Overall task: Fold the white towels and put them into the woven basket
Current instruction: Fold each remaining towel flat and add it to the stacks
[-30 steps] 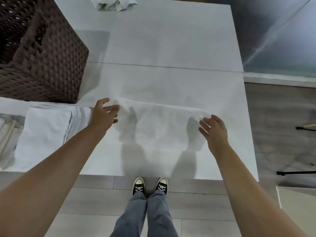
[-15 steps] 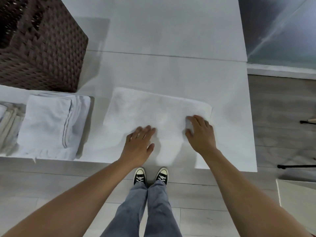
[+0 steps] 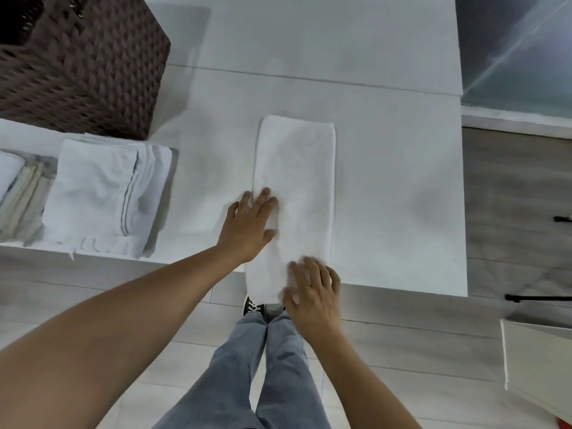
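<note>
A white counter [image 3: 387, 181] carries one towel [image 3: 297, 168], folded into a long strip whose near end overhangs the edge. It is pressed flat by the left hand [image 3: 247, 224], fingers spread, and the right hand [image 3: 312, 289] (slightly blurred). A crosswise fold is judged next. One woven basket [image 3: 86, 63] and one folded stack [image 3: 102, 193] are counted.

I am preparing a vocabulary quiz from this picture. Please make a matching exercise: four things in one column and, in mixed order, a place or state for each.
Things:
1. woven basket
2. folded towel strip
3. stack of folded towels
4. right hand

Places or states:
A. at the table's near edge, on the strip's overhanging end
B. far left on the table, dark brown
C. left, in front of the basket
D. table centre, long and narrow

Pairs: 1-B, 2-D, 3-C, 4-A
</note>
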### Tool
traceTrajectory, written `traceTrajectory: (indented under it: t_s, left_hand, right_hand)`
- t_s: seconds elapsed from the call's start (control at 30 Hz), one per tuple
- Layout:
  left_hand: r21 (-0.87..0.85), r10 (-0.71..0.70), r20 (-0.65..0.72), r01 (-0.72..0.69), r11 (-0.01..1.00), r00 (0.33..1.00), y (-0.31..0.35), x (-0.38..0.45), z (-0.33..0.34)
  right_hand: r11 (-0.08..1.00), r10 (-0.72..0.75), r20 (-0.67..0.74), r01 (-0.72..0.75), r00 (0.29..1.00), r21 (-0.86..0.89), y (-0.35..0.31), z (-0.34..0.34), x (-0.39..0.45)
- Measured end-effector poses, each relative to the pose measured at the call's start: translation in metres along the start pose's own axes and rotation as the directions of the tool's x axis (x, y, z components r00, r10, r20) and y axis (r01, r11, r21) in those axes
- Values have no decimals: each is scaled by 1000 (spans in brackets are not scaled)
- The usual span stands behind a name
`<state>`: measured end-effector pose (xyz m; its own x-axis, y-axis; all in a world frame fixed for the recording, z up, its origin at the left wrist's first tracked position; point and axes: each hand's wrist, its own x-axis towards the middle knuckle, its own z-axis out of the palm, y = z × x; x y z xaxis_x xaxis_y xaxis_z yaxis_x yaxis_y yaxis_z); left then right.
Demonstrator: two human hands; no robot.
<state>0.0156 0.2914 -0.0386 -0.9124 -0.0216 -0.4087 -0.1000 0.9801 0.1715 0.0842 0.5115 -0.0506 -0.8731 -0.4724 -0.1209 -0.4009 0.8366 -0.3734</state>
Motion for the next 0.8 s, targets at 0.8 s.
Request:
traceTrajectory:
  t_s: [0.8]
  left_hand:
    - [-70,63,-111,-71,995,992,11,-100,65]
  right_hand:
    - [984,4,17,-7,1000,178,32,-14,28]
